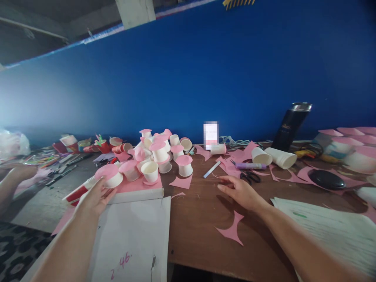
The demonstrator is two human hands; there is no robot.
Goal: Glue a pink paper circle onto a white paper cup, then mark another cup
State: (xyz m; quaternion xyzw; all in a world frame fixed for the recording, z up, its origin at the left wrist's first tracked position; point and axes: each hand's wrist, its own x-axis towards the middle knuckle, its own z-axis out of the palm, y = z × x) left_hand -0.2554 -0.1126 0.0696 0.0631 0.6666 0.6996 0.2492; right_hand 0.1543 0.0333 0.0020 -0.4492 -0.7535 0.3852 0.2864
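Note:
My left hand [98, 194] is at the left, its thumb and fingers on a white paper cup with a round pink paper top [109, 175]. My right hand [241, 192] hovers over the brown table [199, 231] with its fingers apart and nothing in it. Black scissors [250, 177] and a purple glue tube [250, 166] lie just beyond it. A white stick-like pen [212, 169] rests to its left. Several white cups with pink tops stand piled between my hands, and one of them [185, 166] stands apart at the pile's right.
A dark bottle [291, 127] leans by the blue wall [188, 78]. Two white cups lie near pink scraps [232, 229]. Papers [329, 227] and a black mouse-like object [327, 179] are at the right, a marked white board [132, 239] in front. Another person's arm [14, 176] is far left.

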